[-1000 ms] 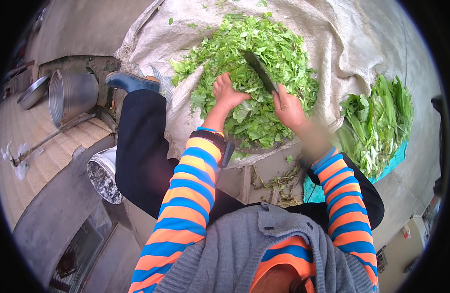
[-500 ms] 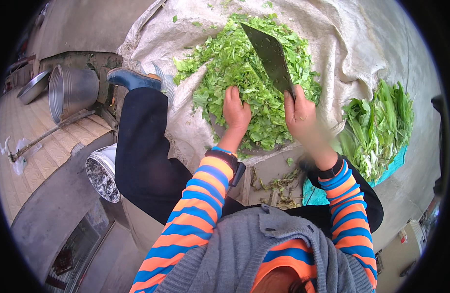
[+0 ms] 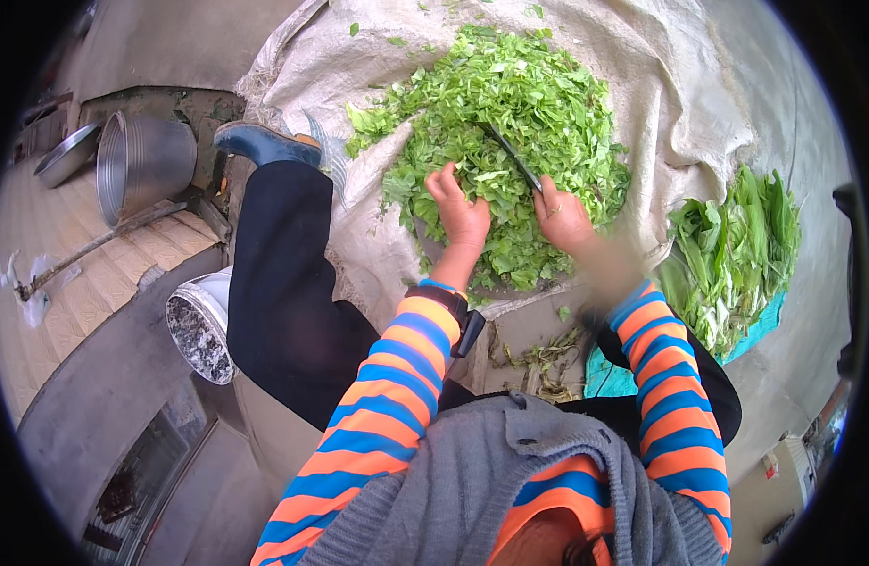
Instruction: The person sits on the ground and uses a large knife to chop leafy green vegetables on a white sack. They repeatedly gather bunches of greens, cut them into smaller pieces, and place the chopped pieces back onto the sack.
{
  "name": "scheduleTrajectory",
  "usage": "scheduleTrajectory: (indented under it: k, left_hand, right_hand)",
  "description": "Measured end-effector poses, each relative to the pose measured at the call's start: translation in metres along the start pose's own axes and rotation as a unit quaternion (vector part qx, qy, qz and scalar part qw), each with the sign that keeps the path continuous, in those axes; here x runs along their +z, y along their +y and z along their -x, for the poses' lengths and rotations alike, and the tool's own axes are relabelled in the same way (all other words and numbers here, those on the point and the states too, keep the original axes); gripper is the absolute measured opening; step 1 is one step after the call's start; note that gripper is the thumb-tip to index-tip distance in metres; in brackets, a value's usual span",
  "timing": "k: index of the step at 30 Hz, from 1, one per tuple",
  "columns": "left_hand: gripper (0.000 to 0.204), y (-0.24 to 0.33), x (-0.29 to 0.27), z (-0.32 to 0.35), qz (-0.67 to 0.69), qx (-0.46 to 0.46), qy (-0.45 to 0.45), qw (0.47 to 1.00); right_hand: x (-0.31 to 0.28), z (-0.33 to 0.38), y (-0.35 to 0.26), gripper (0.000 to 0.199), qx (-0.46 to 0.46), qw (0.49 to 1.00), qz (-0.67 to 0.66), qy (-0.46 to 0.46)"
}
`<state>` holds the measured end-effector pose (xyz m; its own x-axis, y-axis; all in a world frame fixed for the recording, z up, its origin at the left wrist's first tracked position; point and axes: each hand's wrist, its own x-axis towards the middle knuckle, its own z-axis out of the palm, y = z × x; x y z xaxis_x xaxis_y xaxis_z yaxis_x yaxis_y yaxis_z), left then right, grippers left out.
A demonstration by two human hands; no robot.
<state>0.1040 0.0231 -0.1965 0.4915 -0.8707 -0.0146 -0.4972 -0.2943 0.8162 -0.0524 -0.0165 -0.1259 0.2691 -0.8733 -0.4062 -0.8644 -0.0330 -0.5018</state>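
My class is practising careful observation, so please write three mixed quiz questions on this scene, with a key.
1. Multiple choice: How is the knife held? A) left hand only; B) right only; C) both hands.
2. True or false: The long whole leaves lie to the right of the chopped greens.
3. Fill in: The striped sleeves are orange and ____.

Key: 1. B, the right hand; 2. true; 3. blue.

No text, label, brand, number or sign can be read: the blue-grey marking (image 3: pixel 330 156) on the pale woven sheet (image 3: pixel 694 118) shows no legible characters, and the red-and-white patch (image 3: pixel 771 464) at lower right is too small to make out.
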Motion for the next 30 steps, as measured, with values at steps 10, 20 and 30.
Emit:
scheduleTrajectory:
  k: [10, 20, 30]
  left_hand:
    - [0.094, 0.030, 0.013, 0.042, -0.208, 0.080, -0.149, 0.963]
    - [0.102, -0.013, 0.030, 0.000, -0.219, -0.058, -0.064, 0.972]
    - [0.055, -0.004, -0.035, -0.021, 0.298, -0.148, -0.204, 0.921]
  right_hand:
    - [-0.034, 0.019, 0.024, 0.015, -0.024, 0.971, -0.143, 0.189]
    - [-0.022, -0.008, 0.050, 0.017, 0.069, 0.972, -0.023, 0.222]
    - [0.025, 0.000, 0.036, 0.017, 0.053, 0.982, -0.066, 0.170]
